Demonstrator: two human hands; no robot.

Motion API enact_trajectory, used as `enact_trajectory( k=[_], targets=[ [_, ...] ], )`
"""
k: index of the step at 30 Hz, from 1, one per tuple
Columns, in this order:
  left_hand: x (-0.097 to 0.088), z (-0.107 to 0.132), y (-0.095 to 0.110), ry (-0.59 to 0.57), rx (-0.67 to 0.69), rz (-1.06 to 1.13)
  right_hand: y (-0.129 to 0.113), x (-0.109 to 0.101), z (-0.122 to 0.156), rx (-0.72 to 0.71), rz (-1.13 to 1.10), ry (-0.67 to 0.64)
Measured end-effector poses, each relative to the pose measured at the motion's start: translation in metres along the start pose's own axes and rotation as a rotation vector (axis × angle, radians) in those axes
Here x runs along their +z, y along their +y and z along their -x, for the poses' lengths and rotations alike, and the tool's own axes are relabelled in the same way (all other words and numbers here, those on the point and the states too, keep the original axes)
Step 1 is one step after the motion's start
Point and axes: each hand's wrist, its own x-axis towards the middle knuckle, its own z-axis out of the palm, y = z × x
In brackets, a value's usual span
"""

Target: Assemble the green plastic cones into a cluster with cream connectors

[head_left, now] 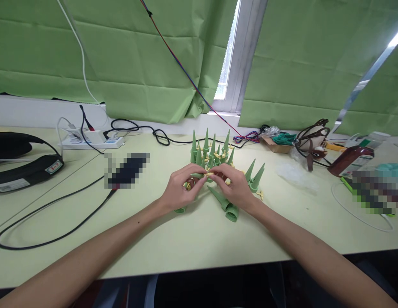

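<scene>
Over the middle of the table, my left hand (181, 187) and my right hand (235, 185) meet fingertip to fingertip. Both are pinched on a small yellow plastic piece (208, 174), whose exact shape the fingers partly hide. Just behind them stands a cluster of pointed green plastic cones (212, 147) with small yellow pieces among them. A green cone (231, 213) lies on its side below my right hand, its hollow end facing me. More upright cones (257, 179) stand to the right, beside a loose yellow piece (260, 195).
A white power strip (115, 142) with black cables sits at the back left. Nearer is a blurred dark device (130, 169) on a cable, and a black padded object (28, 173). At right are a cardboard box (277, 145), clear plastic wrap (297, 176) and a brown bottle (351, 160).
</scene>
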Motion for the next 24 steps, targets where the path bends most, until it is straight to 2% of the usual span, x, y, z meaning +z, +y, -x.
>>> enact_trajectory(
  k=[16,24],
  targets=[
    [-0.0010,-0.0023,-0.0026,-0.044,0.064,-0.038,-0.0012,-0.0003,0.0000,-0.019,0.020,-0.012],
    [-0.0014,-0.0020,-0.0021,-0.046,0.031,-0.050,0.0001,-0.0004,0.0002,-0.026,0.025,-0.013]
  ],
)
